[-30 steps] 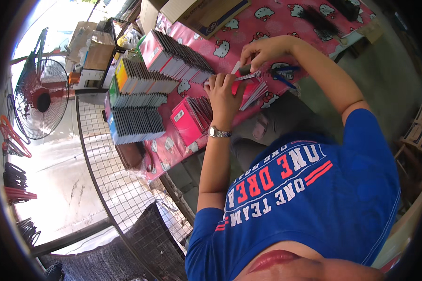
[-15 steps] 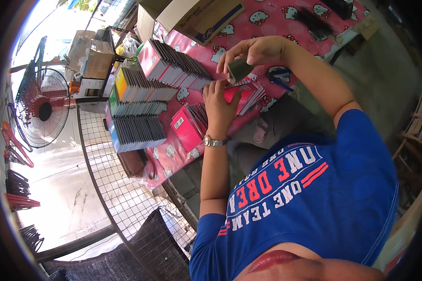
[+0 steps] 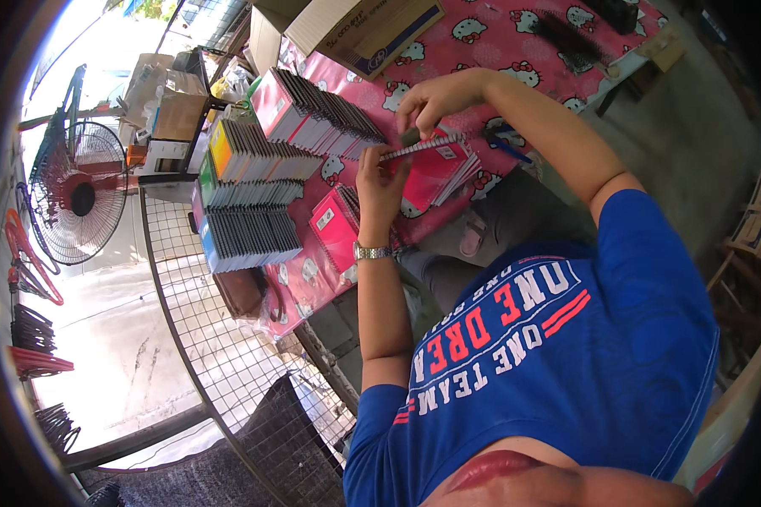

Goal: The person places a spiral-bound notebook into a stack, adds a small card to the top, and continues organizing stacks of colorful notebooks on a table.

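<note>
A pink spiral notebook (image 3: 433, 175) lies on top of a small fanned pile on the table. My left hand (image 3: 380, 188) is closed at the left end of its spiral edge, thumb over the cover. Pinched in my right hand (image 3: 435, 100) is a small dark green piece (image 3: 410, 137), held against or just above the spiral; its exact kind is unclear. Left of my wrist rests another stack of pink notebooks (image 3: 336, 224), partly hidden by my left hand.
Tall rows of spiral notebooks (image 3: 249, 241) stand at the left, with more notebooks (image 3: 313, 118) behind. A cardboard box (image 3: 368, 38) sits at the back of the pink patterned table (image 3: 482, 55). Blue-handled tool (image 3: 511, 150) lies right of the pile. A wire mesh panel (image 3: 220, 338) borders the left.
My right hand has lowered the green piece onto or near the spiral edge, where it was tilted up before. My left hand has shifted slightly left, uncovering more of the pink cover.
</note>
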`<state>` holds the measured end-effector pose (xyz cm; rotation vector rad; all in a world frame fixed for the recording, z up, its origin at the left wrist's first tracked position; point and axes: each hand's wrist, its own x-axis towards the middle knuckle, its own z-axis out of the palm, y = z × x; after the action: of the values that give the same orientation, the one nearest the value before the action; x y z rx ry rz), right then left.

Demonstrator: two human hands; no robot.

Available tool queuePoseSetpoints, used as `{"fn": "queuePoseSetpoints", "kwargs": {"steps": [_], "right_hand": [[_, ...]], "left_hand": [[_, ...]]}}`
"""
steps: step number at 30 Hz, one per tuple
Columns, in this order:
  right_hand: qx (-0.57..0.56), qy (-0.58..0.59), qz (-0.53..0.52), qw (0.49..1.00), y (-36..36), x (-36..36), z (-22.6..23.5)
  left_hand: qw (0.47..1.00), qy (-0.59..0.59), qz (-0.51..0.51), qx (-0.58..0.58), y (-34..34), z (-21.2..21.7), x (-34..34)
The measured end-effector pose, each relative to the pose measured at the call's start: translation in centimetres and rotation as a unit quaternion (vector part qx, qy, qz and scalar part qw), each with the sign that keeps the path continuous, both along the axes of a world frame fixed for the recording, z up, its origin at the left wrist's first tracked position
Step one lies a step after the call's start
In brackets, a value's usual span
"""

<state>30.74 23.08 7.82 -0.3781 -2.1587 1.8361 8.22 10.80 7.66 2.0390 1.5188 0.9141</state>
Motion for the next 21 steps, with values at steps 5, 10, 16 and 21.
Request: {"fn": "queuePoseSetpoints", "kwargs": {"steps": [5,10,16,21], "right_hand": [[0.386,-0.429,-0.320,0.751,0.8,3.4,-4.3],[0.430,-0.237,-0.501,0.712,-3.5,8.1,-14.5],[0.435,-0.320,-0.424,0.727,-13.2,7.0,-15.2],[0.149,-0.096,-0.581,0.794,-12.9,5.3,-8.9]], "left_hand": [[0.994,-0.098,0.040,-0.009,-0.1,-1.4,-0.5],[0.969,-0.219,0.114,0.017,-1.4,-2.1,1.2],[0.972,-0.174,0.150,0.051,-1.5,-3.0,1.4],[0.977,-0.129,0.137,0.097,-1.1,-2.8,1.6]]}}
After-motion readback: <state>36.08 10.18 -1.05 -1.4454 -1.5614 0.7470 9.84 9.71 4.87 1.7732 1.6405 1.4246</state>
